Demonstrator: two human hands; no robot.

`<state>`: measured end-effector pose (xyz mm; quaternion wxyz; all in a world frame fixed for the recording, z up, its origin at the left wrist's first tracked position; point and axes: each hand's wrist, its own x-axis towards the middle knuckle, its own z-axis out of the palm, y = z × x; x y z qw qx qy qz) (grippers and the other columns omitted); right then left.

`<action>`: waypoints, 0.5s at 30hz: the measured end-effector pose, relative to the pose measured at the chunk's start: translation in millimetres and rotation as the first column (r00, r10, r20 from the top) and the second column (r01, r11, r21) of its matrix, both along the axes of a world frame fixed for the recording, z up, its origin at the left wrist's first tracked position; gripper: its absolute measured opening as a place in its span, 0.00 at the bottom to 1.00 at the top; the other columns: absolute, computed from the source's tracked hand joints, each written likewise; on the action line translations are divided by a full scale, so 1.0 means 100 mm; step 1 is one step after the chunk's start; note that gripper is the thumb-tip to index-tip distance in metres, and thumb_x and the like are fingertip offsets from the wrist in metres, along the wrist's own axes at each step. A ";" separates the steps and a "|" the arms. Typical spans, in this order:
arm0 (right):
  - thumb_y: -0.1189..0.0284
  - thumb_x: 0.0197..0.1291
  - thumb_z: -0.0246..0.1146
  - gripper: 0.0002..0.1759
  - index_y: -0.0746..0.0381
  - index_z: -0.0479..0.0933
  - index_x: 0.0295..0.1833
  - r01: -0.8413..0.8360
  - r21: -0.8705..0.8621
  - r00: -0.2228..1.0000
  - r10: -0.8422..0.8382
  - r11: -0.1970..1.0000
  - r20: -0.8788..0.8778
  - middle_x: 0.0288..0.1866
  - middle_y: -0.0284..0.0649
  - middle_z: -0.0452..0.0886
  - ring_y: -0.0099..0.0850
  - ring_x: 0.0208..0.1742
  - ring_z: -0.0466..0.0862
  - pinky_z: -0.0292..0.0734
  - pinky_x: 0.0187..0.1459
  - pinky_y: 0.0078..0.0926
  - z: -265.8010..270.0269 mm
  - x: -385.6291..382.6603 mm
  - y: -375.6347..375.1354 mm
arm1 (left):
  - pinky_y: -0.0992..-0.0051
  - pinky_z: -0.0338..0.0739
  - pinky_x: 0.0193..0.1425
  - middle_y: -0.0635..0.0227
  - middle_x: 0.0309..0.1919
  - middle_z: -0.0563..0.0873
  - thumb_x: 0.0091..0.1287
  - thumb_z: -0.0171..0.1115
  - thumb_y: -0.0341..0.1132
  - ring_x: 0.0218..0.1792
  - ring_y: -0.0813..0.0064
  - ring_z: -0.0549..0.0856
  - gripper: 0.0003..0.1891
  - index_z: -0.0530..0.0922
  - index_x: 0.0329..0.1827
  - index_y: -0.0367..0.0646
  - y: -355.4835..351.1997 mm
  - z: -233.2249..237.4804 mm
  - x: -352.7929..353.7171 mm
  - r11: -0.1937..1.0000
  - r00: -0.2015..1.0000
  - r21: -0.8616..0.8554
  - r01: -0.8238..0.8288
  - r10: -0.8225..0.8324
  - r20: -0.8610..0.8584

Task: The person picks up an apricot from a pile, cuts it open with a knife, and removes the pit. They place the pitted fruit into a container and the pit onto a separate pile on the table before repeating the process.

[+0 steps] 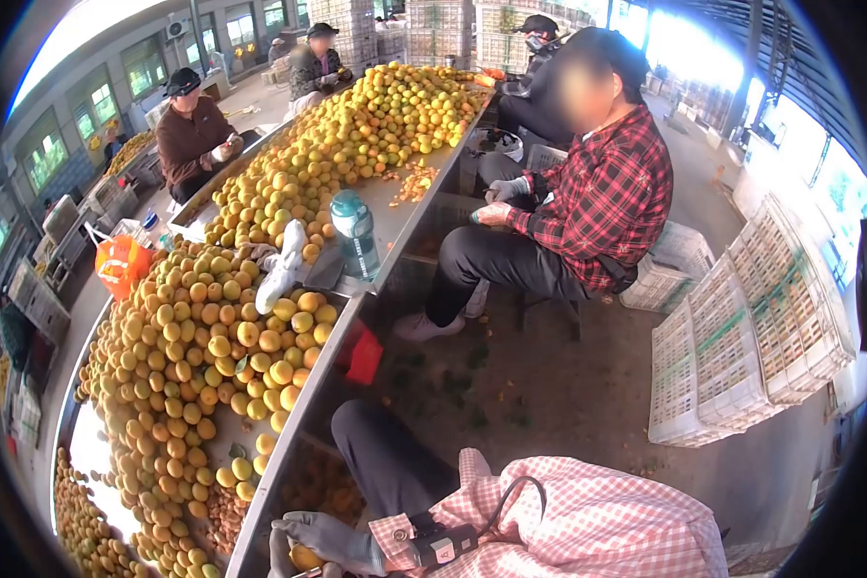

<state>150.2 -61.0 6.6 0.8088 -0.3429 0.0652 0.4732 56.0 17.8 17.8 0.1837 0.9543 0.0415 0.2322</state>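
At the bottom edge, beside the metal rim of the sorting table [297, 405], my right hand [335, 539] wears a grey glove. Its fingers curl around a yellow-orange apricot [305, 558], partly covered by the glove. A pink checked sleeve [395, 539] reaches to this wrist, with a small black device on a cable over it. My left hand cannot be made out in the frame. Just beyond the rim, a large heap of apricots [178, 356] covers much of the table. A pair of whitish gloves [281, 270] lies on the heap near a teal water bottle [354, 236].
A person in a red checked shirt [602, 193] sits farther along this side; another in brown [195, 135] sits opposite. White plastic crates [751, 328] stand on the floor at right. An orange bag [123, 265] hangs at the table's far side. Something red [360, 354] is below the rim.
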 end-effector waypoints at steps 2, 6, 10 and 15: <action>0.63 0.73 0.47 0.15 0.58 0.77 0.42 -0.160 0.204 0.982 0.178 0.966 -0.071 0.28 0.31 0.79 0.21 0.20 0.71 0.67 0.23 0.18 -0.09 0.10 -0.15 | 0.67 0.78 0.30 0.58 0.32 0.87 0.54 0.71 0.59 0.25 0.60 0.84 0.39 0.79 0.58 0.33 -0.01 0.02 -0.01 0.999 0.999 -0.012 -0.033 0.032 -0.028; 0.67 0.73 0.52 0.11 0.57 0.76 0.38 -0.242 0.374 0.958 0.282 0.895 -0.056 0.30 0.28 0.77 0.17 0.30 0.75 0.71 0.34 0.15 -0.12 0.10 -0.10 | 0.68 0.78 0.28 0.56 0.34 0.89 0.60 0.67 0.58 0.23 0.64 0.84 0.37 0.78 0.60 0.33 -0.10 0.03 0.07 0.981 0.986 -0.162 0.102 -0.078 0.148; 0.71 0.72 0.54 0.09 0.58 0.74 0.35 0.148 0.160 0.969 -0.176 0.976 0.175 0.33 0.26 0.76 0.14 0.36 0.74 0.71 0.37 0.13 -0.08 0.01 -0.02 | 0.63 0.76 0.61 0.49 0.59 0.79 0.70 0.56 0.53 0.55 0.60 0.82 0.36 0.64 0.69 0.30 -0.23 -0.45 0.20 0.748 0.923 -0.662 -0.041 0.283 0.263; 0.73 0.69 0.54 0.11 0.65 0.72 0.32 0.311 0.222 0.633 -0.376 0.924 0.676 0.28 0.33 0.72 0.17 0.32 0.70 0.66 0.34 0.20 -0.01 0.10 -0.06 | 0.69 0.76 0.57 0.55 0.49 0.84 0.67 0.52 0.67 0.51 0.67 0.82 0.42 0.76 0.57 0.27 -0.39 -0.14 0.21 0.496 0.921 -0.854 -0.157 0.386 0.055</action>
